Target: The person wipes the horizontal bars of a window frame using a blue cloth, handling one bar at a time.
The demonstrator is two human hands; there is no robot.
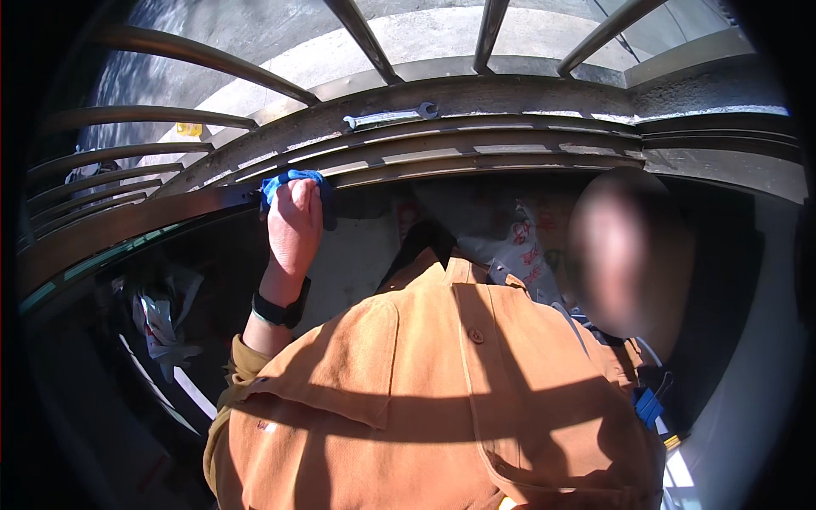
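My left hand [296, 204] is closed around a crumpled blue cloth [330, 212]. It presses the cloth against the metal window track [476, 161], left of the middle. A black band [281, 311] circles that wrist. A silver wrench [391, 116] lies on the ledge beyond the track, to the right of the cloth and apart from it. On the right, a smeared skin-toned shape [614, 255] appears where my right hand could be. Its fingers cannot be made out, nor whether it holds anything.
Metal bars [365, 38] fan out beyond the ledge, with sunlit grey ground behind them. A small yellow object [189, 129] shows between the bars at left. White plastic bags with red print [529, 255] sit below the track. Another crumpled bag [161, 323] is at lower left.
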